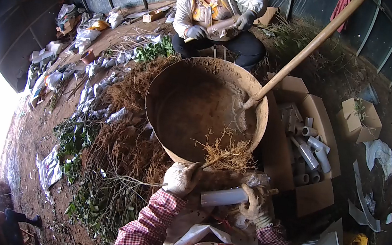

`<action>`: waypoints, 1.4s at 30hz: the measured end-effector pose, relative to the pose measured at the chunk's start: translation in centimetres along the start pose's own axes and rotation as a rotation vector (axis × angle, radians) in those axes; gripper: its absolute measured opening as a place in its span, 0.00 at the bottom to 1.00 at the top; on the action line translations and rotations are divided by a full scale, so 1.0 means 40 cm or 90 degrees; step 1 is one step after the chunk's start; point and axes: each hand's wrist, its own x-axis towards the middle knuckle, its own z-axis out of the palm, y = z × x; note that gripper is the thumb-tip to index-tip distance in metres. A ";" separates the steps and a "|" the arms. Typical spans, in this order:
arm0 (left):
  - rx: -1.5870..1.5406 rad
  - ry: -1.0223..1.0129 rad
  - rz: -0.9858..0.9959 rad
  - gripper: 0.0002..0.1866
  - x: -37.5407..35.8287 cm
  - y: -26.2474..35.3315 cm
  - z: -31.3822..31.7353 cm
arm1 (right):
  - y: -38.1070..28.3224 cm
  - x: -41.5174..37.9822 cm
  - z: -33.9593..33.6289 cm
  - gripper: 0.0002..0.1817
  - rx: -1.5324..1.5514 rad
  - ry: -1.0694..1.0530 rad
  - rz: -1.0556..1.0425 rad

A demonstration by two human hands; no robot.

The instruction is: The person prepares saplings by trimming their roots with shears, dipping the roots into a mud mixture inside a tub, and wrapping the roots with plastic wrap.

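while left hand (pixel 181 178) grips rooted seedling (pixel 225 154) | right hand (pixel 256 204) fingers clasp white roll (pixel 222 197) | basin (pixel 161 89) ahead, handle (pixel 307 50) crossing

The basin (pixel 160 93) and carton (pixel 314 196) hem both sides; open soil lies inside the basin.

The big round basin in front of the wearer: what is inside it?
The basin holds brown mud or wet soil, with the blade of a long wooden-handled tool sunk in on its right side. The blade is mostly buried, and the bottom is covered.
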 end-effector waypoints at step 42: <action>-0.006 -0.014 -0.009 0.15 0.003 0.004 0.000 | -0.008 0.004 -0.014 0.33 0.035 -0.018 0.010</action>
